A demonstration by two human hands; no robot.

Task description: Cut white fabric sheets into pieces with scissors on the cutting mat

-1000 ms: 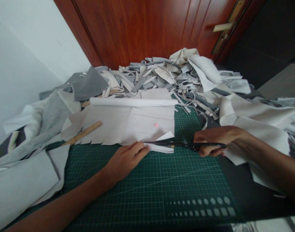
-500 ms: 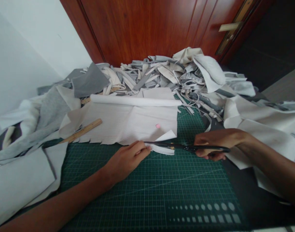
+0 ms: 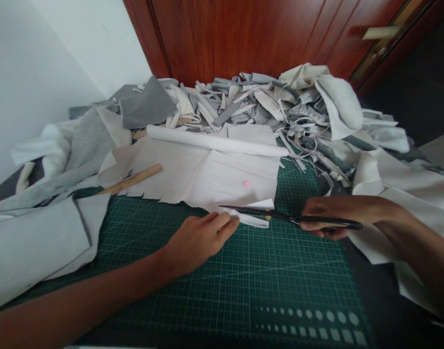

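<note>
A white sheet of fabric [image 3: 222,174], rolled along its far edge, lies on the green cutting mat [image 3: 214,291]. Black scissors [image 3: 280,215] are gripped in my right hand [image 3: 329,218], with their blades pointing left across the sheet's near edge. My left hand [image 3: 203,237] pinches that edge close to the blade tips. Between the blades and the mat, a narrow partly cut strip [image 3: 256,221] runs to the right of my fingers. A small pink piece [image 3: 246,184] rests on the sheet. At its left side lies a wooden ruler [image 3: 138,179].
A heap of grey and white fabric scraps [image 3: 239,104] is piled at the back against a reddish wooden door [image 3: 261,39]. Larger cloth pieces lie at the left [image 3: 36,242] and right [image 3: 418,203]. A white wall [image 3: 79,53] stands at the back left.
The view has shifted and tilted a little. The scissor blades, earlier reaching in behind my left fingers, now show to their tips above them. My left hand keeps its pinch on the edge.
</note>
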